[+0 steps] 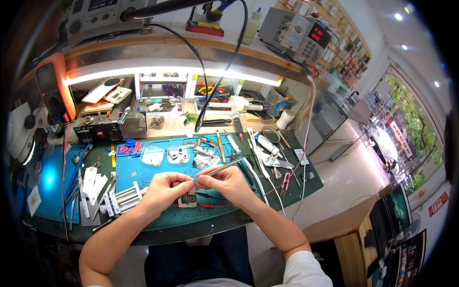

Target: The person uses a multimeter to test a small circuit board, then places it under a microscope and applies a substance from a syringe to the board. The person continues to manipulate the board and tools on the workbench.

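Observation:
My left hand (165,192) and my right hand (233,185) meet over the blue work mat (125,177), thumbs and fingertips nearly touching. The right hand is closed on a slim grey metal tool (229,165) that slants up to the right. My left fingers are pinched together; a tiny pale piece seems to lie between the fingertips, too small to name. Just below the hands is a small circuit board (190,201), partly hidden by the left hand. Red (210,205) and black (206,195) test leads reach toward it. Beside my left wrist lies a metal clamp fixture (123,200).
Behind the hands stand clear plastic boxes of small parts (178,152) and a metal phone frame (205,146). Tubes, cables and red-handled pliers (286,182) lie at right. An orange multimeter (53,88) is at left. A black cable (204,71) hangs over the bench.

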Demonstrator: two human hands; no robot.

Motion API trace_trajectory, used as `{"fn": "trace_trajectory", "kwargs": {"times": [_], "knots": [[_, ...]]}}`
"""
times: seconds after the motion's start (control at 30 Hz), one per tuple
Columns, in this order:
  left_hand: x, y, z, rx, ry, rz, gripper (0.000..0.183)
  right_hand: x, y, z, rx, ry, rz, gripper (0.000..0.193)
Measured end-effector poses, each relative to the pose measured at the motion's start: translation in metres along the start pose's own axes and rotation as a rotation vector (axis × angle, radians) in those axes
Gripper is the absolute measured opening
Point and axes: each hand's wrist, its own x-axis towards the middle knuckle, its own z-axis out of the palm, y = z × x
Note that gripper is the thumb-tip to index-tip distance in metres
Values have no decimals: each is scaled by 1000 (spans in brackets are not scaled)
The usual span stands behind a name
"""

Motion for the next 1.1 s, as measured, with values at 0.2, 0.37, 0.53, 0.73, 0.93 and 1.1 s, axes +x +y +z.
{"fn": "trace_trajectory", "kwargs": {"times": [0.2, 0.37, 0.53, 0.73, 0.93, 1.1], "knots": [[0, 4, -1, -15, -22, -48, 25, -1, -1, -1, -8, 63, 45, 22], [1, 2, -5, -54, -62, -84, 31, -1, 0, 0, 27, 102, 48, 20], [2, -1, -6, -99, -79, -76, 31, -1, -3, 0, 46, 120, 94, 19], [3, -2, -5, -138, -75, -68, 31, 1, -2, 0, 37, 125, 99, 20], [1, 0, -2, -90, -19, -55, 27, 0, -2, 2, 44, 129, 79, 21], [4, 1, 2, -83, 2, -54, 23, 1, -4, 0, -14, 101, 95, 24]]}}
